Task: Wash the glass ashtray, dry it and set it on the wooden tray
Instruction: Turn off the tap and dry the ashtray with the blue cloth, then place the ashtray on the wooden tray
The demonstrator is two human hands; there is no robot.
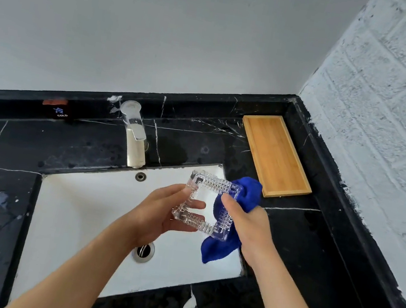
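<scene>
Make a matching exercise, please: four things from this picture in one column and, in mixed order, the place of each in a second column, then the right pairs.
Things:
1. glass ashtray
2. blue cloth
3. wooden tray
4. faucet

Places:
A. on the black counter behind the white sink
B. in the right hand, pressed to one side of the glass
C. on the counter in the right corner by the wall, with nothing on it
D. held over the sink by the left hand

Pairs: 1-D, 2-B, 3-C, 4-A
</scene>
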